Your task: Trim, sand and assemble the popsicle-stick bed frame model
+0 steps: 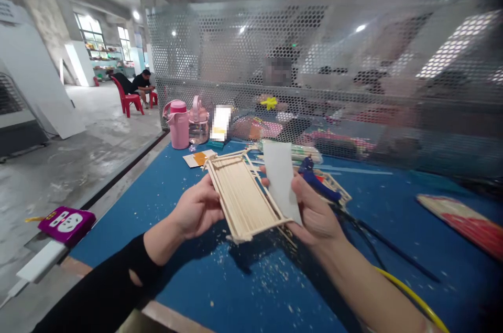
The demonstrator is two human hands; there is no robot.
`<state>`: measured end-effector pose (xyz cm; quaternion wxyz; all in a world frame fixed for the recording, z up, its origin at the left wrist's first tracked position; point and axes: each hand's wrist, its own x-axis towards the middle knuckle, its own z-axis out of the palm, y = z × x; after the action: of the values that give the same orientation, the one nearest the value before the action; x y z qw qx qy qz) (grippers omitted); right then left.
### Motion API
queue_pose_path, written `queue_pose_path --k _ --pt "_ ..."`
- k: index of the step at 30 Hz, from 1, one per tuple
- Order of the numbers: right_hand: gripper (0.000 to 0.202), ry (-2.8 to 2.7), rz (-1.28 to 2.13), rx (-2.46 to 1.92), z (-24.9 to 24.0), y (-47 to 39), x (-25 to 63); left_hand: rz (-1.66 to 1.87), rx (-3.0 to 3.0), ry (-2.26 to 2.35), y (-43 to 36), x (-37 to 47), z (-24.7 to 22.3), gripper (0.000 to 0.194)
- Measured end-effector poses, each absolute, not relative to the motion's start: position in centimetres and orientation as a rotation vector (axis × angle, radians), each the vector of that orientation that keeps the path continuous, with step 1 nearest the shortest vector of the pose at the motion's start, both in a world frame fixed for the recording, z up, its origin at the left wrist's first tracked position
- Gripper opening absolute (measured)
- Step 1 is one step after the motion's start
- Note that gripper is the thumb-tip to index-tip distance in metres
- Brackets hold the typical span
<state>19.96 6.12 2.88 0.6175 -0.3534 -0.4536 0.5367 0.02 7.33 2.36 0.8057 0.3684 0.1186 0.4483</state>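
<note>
A small tray-like frame of thin wooden sticks (pixel 249 197) is held tilted above the blue table. My left hand (pixel 199 207) grips its left edge, fingers behind it. In my right hand (pixel 314 210) is a white rectangular card (pixel 280 175), pinched upright between thumb and fingers; that hand also lies against the frame's lower right corner. Just beyond the right hand, a blue glue gun (pixel 320 182) rests near another stick frame (pixel 338 189).
The blue table (pixel 165 280) carries wood crumbs, a pink flask (pixel 178 126), a pink-lidded jug (pixel 198 126), a phone (pixel 220 124) and a red-and-white packet (pixel 463 220). Behind stands a perforated metal screen (pixel 236 50). A purple power strip (pixel 66 225) sits left.
</note>
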Motion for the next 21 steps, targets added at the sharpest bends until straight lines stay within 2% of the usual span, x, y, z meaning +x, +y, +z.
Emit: queue_pose_path --k 4,8,14,16,18,21 --pt "0.039 -1.057 1.242 -0.843 2.4 6.6 20.3 0.881 0.876 0.373 7.2 0.0 1.9 0.059" --pt "0.038 -1.093 1.213 -0.856 2.6 6.6 20.1 0.765 0.895 0.261 7.0 -0.2 1.4 0.055" --pt "0.042 -1.151 1.186 -0.867 2.9 6.6 19.4 0.820 0.779 0.300 6.7 0.0 0.8 0.053" --pt "0.040 -1.201 1.140 -0.888 3.1 6.8 19.3 0.850 0.722 0.385 6.9 0.3 0.6 0.046" --pt "0.036 -1.246 0.959 -0.926 3.4 6.7 19.5 0.896 0.644 0.457 7.1 0.6 0.6 0.037" --pt "0.029 -1.364 0.425 -1.028 4.2 5.2 19.6 1.018 0.533 0.512 7.5 0.8 1.0 0.027"
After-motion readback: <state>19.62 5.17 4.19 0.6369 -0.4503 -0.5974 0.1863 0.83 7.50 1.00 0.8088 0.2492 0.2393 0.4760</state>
